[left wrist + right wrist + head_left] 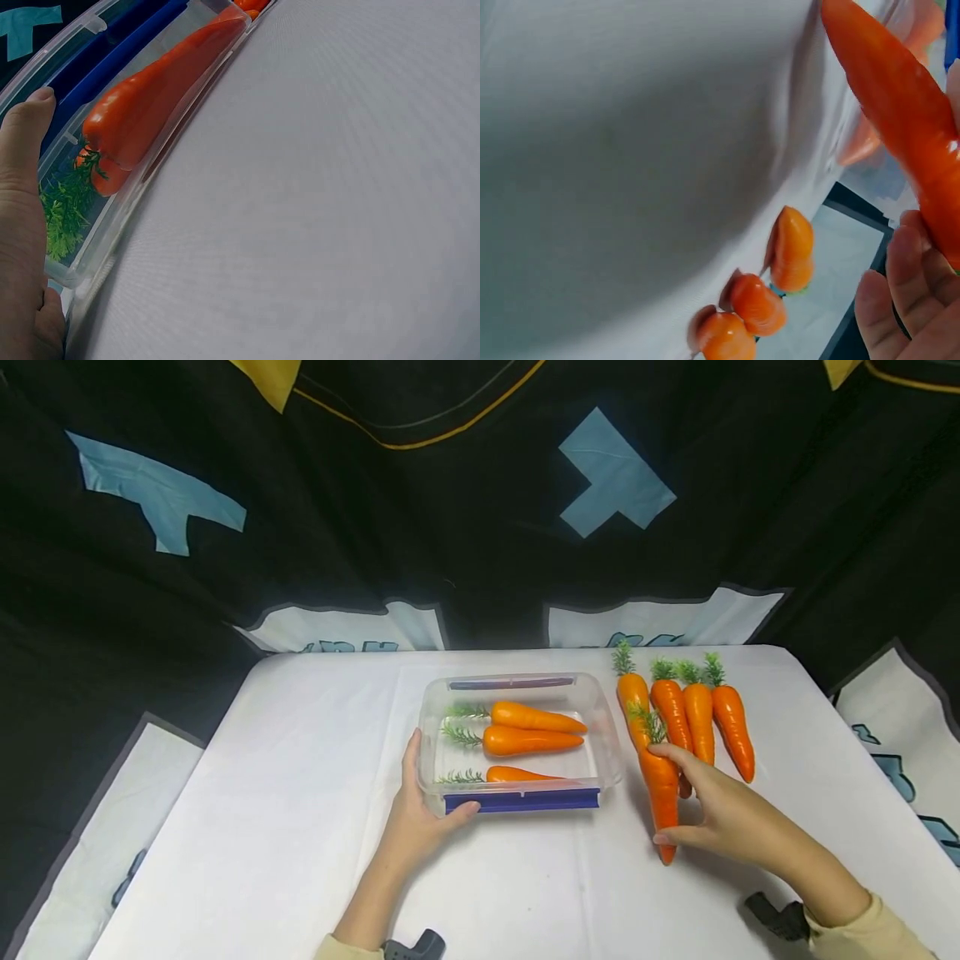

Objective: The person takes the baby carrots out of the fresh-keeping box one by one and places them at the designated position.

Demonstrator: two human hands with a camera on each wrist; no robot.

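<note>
A clear plastic food container [609,752] with blue latch flaps [525,801] stands in the middle of the table, and 3 orange carrots [532,742] with green tops lie inside it. My left hand [420,827] grips its front left corner, thumb by the front flap, fingers along the left wall. To the right of the container, my right hand [720,814] holds a carrot [662,793] between thumb and fingers, its leafy top pointing away. In the right wrist view that carrot [900,105] appears raised above the cloth.
Several more carrots [733,727] lie side by side at the table's right, just beyond my right hand. A white cloth [315,760] covers the table. Behind it hangs a black curtain [465,527] with blue and yellow shapes.
</note>
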